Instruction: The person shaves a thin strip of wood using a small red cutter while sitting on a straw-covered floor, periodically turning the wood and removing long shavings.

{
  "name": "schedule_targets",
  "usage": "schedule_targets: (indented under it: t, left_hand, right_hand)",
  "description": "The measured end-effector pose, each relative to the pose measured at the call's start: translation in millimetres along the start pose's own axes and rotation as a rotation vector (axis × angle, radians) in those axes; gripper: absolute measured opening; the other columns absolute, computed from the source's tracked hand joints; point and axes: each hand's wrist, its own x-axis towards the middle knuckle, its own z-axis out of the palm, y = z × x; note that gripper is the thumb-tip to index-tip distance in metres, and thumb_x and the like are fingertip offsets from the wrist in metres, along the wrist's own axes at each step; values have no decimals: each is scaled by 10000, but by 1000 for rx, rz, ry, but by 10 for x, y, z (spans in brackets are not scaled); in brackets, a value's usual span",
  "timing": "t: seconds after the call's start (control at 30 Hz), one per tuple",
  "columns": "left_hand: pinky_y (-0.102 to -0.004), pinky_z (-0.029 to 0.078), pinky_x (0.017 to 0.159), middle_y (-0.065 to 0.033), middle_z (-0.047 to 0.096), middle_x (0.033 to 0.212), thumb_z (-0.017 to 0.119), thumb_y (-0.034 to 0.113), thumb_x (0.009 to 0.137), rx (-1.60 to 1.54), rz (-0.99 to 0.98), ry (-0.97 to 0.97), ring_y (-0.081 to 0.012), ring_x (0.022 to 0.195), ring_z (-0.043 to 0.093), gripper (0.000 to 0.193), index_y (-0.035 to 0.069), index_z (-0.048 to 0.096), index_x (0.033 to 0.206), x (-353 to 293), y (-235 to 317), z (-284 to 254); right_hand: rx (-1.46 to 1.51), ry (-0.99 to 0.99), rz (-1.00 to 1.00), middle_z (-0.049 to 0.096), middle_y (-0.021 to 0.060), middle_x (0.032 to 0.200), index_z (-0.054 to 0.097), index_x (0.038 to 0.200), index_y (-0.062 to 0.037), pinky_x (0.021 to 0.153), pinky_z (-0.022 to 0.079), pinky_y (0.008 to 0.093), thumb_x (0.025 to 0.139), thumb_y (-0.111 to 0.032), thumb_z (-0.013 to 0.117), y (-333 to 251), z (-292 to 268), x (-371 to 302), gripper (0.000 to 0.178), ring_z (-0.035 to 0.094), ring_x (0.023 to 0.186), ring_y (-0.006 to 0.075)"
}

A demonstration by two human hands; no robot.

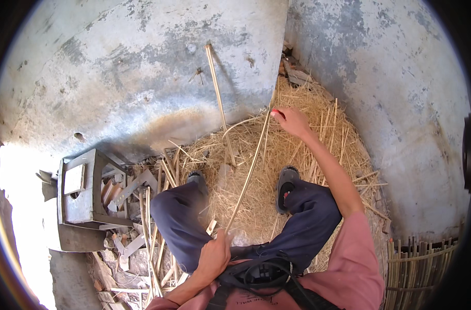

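A long, thin bamboo strip [252,170] slants from my lap up toward the wall corner. My left hand [214,256] is closed round its near end, low in front of my body. With the arm stretched forward, my right hand [293,123] is closed on a small red object [277,112] beside the strip's far part. Most of that red object is hidden by my fingers, so its kind is unclear. Between my feet and beyond them, straw-like shavings [307,111] cover the floor under the strip.
Another bamboo stick [216,82] leans on the worn grey wall [142,62]. To the left, an old wooden stool [93,194] lies among wood scraps and loose strips [148,232]. A slatted bamboo basket or fence [418,268] stands at the lower right.
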Motion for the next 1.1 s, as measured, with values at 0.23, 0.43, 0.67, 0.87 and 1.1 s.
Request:
schedule_targets:
  t: [0.23,0.43,0.67,0.87,1.1]
  left_hand:
    - [-618,493,676,-306,674,782,529,228,1091,-142,21,45,-545,755,656,228,3,537,1054,63,-84,-90]
    - [-495,499,612,-216,638,700,520,245,1106,-398,-43,26,-400,616,665,278,5,654,1068,101,-199,-38]
    - [-299,496,460,-66,617,691,601,198,1090,-688,-144,21,-112,515,612,247,-32,661,1021,224,-205,-30]
    - [-306,490,463,-60,634,711,602,172,1082,-561,-69,230,-125,506,625,212,-26,659,1033,386,-168,-231]
    - [-295,477,477,-25,565,674,550,176,1105,-568,-43,320,-91,504,563,229,-18,671,1101,544,-175,-298]
  right_hand:
    - [660,-55,78,542,-1,714,702,1060,-33,580,435,337,1088,-520,545,186,-13,-55,512,502,581,131]
    - [1056,-195,176,362,-81,674,634,1128,-64,466,291,218,1119,-483,523,120,-10,-217,434,336,520,22]
    - [1443,-201,215,385,-81,677,625,1176,-68,457,312,207,1124,-431,538,6,153,-293,377,340,517,22]
    - [971,-531,141,457,-60,694,646,1180,-84,459,338,196,1099,-456,555,-126,181,-432,392,378,522,15]
    - [319,-698,-323,518,-8,752,648,979,-46,680,439,360,1037,-528,649,-468,-214,-687,486,493,708,144]
